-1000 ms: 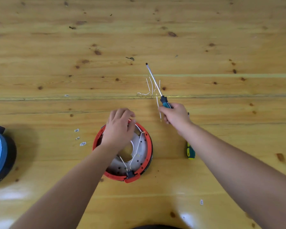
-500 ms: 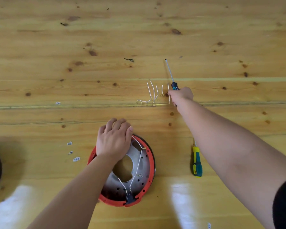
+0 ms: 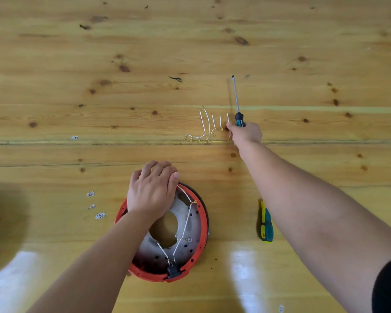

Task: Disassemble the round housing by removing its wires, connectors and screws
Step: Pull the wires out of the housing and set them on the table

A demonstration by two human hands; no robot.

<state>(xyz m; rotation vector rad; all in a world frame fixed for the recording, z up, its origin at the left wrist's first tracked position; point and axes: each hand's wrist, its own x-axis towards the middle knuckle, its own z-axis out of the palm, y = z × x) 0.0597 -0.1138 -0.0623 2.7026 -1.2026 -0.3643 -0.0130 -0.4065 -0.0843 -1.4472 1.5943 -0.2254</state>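
My left hand (image 3: 152, 193) flat on the round housing (image 3: 190, 233), right hand (image 3: 246, 133) gripping a screwdriver (image 3: 237, 105) beside loose wires (image 3: 207, 127), paper tag (image 3: 99, 215) reading 259.

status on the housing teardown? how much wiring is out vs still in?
Done: a row of loose white wires lies on the table beyond the round housing.
In hand: the right hand holds a screwdriver and is at that row's right end; the left hand rests on the housing.
Left: several white wires and a black connector remain inside. Screws: cannot tell.
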